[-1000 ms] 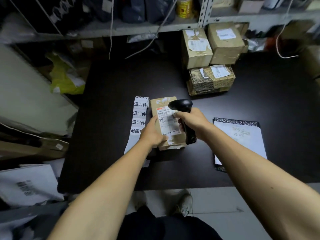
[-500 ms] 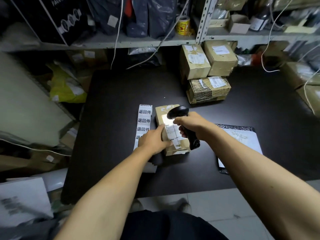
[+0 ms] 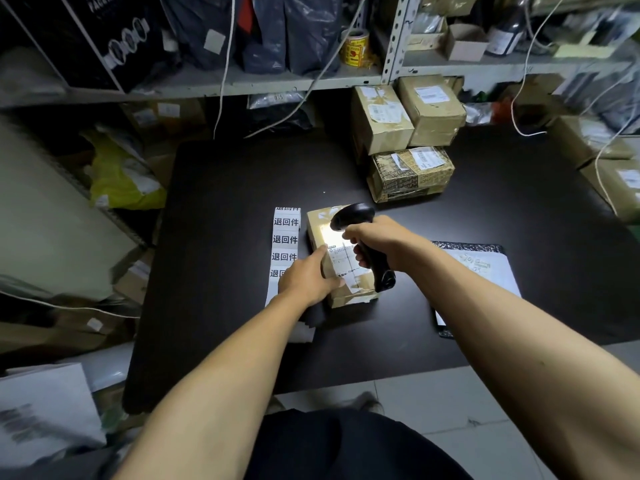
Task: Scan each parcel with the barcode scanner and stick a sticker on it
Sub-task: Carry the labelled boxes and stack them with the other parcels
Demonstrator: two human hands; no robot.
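Since the earlier frame my view tipped up; parcel [image 3: 341, 258] lies mid-desk [image 3: 221, 188], long axis toward the back edge, left hand [image 3: 306, 277] gripping its near-left side, right hand [image 3: 377, 239] gripping the scanner [image 3: 360, 237] over it, sticker strip [image 3: 285, 237] nearer my left.

Dark bench [image 3: 221, 209] fills the middle, and a spiral notebook [image 3: 485, 268] lies flat on its right side, white page up with faint scribbles. Behind, a grey metal shelf [image 3: 263, 85] runs across, carrying dark plastic bags [image 3: 287, 32] and a yellow tape roll [image 3: 355, 49] just beside the perforated upright. White cables [image 3: 225, 64] hang down from above the shelf. Off the bench's left edge sits a crumpled yellow bag [image 3: 121, 174]. Pale tiled floor [image 3: 450, 403] shows beneath the near edge.
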